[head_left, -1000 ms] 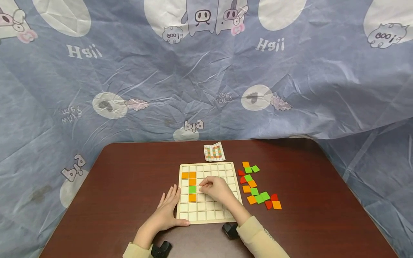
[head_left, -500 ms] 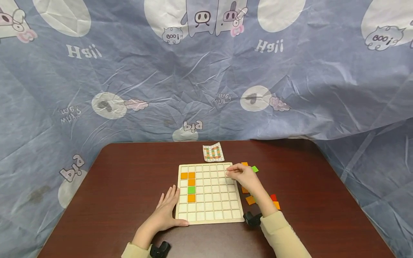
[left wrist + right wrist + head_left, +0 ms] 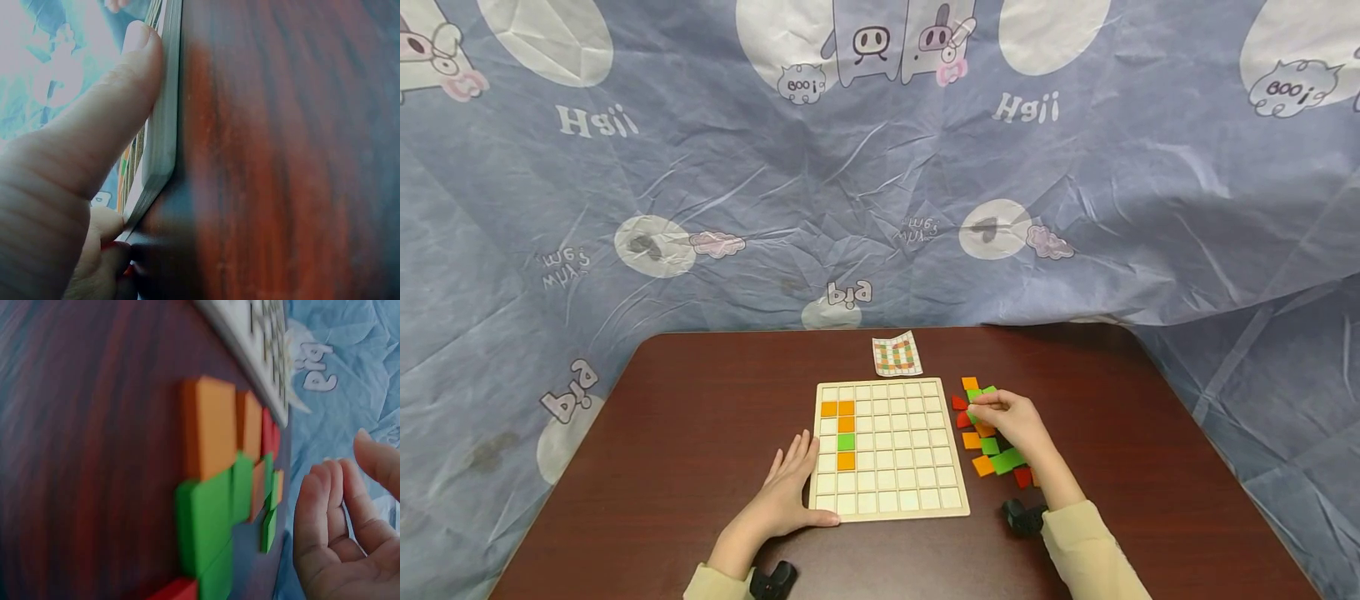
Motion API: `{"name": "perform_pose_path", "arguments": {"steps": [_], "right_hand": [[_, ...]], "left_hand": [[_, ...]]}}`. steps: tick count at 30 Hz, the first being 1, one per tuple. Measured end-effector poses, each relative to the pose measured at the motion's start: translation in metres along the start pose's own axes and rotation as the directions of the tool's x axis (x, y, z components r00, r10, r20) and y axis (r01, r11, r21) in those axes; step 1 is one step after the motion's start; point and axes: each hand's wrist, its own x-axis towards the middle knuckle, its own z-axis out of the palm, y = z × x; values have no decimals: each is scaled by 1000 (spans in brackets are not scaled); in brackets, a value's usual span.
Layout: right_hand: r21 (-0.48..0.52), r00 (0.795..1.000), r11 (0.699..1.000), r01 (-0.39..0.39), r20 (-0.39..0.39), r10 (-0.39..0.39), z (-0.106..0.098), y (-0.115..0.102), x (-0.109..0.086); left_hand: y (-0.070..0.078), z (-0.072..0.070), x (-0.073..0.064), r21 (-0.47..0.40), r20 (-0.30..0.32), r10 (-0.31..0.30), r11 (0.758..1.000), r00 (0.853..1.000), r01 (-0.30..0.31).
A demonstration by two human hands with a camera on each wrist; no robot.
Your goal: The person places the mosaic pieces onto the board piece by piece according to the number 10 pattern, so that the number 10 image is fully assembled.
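Blue-grey cloth [image 3: 820,192], wrinkled and printed with cartoon shapes and lettering, is hung behind a dark red-brown table [image 3: 722,375]. On that surface a pale gridded board [image 3: 907,477] is set, and five inlaid tiles [image 3: 846,442] are seated in it, four orange and one green! Just beyond its far edge a small colour-gridded card [image 3: 896,354] is laid.

Over to the left hand [image 3: 786,492]: unclenched, fingers stretched along the board's side, thumb laid at its near edge, nothing gripped. By the left wrist camera, what is flattened from the head is brought out: the board's thick side, with the thumb set along it.

Across to the right hand [image 3: 1015,421], held over the loose tiles [image 3: 1007,461], thumb and fingertips seemingly brought together from the head. But from the right wrist a gap is shown between them; nothing is grasped, and the fingers are only lightly bent. Tile edges, too, are revealed there. To the right of the board the loose tiles, green, orange and red, are scattered, some partly covered by that hand from above, others left showing just beside it.
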Motion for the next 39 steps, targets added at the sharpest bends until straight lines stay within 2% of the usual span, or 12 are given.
{"name": "perform_pose_path", "arguments": {"steps": [9,19,24,31,39], "right_hand": [[-151,996,988,-29,-84,16,-7,14,-1],[-271,998,962,-40,-50,27,0,14,1],[-332,998,942,-44,-63,25,7,11,2],[-350,994,935,-53,-108,16,12,9,0],[-345,986,927,-148,-129,110,16,3,-4]], "left_hand": [[-1,0,2,3,7,-9,1000,1000,8],[1,-1,2,-6,6,-8,1000,1000,8],[0,0,2,-2,4,-10,1000,1000,10],[-1,1,3,-2,3,-14,1000,1000,14],[1,-1,2,-4,11,-24,1000,1000,24]]}}
